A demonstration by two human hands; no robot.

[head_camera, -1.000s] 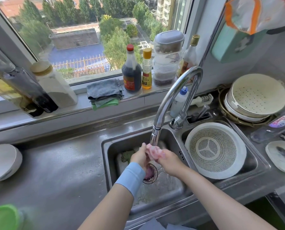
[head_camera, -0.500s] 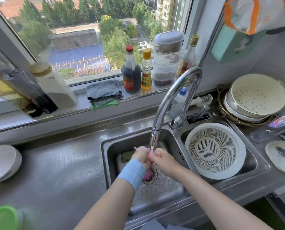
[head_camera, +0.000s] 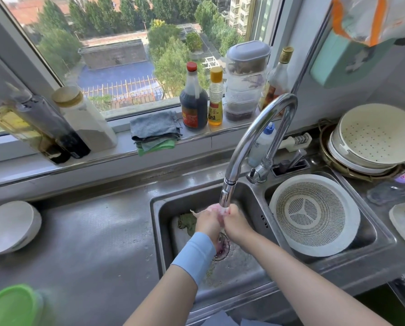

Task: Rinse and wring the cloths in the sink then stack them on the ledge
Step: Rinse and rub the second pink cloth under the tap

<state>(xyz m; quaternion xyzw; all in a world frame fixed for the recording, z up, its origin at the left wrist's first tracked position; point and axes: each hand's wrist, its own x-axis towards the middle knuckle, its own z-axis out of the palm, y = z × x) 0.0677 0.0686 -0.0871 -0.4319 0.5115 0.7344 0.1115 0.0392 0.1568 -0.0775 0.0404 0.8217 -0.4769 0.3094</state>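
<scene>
The pink cloth [head_camera: 216,211] is a small, soft, wet wad bunched directly under the spout of the faucet [head_camera: 227,195], above the drain near the middle of the left sink basin [head_camera: 163,234]. Soaked, it is probably heavier than it looks, limp and a little slippery, with no stiffness of its own. It is not fragile, so it should take a hard twist, and the best hold for wringing is likely at its two ends, one per hand. The left hand [head_camera: 206,223], with a blue wristband [head_camera: 193,257] on the forearm, and the right hand [head_camera: 235,222] meet around it, fingers curled tight on the fabric, so little cloth shows between them. A greenish cloth [head_camera: 186,223] lies crumpled on the basin floor toward the far left corner, just beside the left hand, apparently not yet rinsed. On the window ledge [head_camera: 123,149], beside a dark sauce bottle [head_camera: 193,102], folded cloths [head_camera: 155,131] are stacked, grey over green.
</scene>
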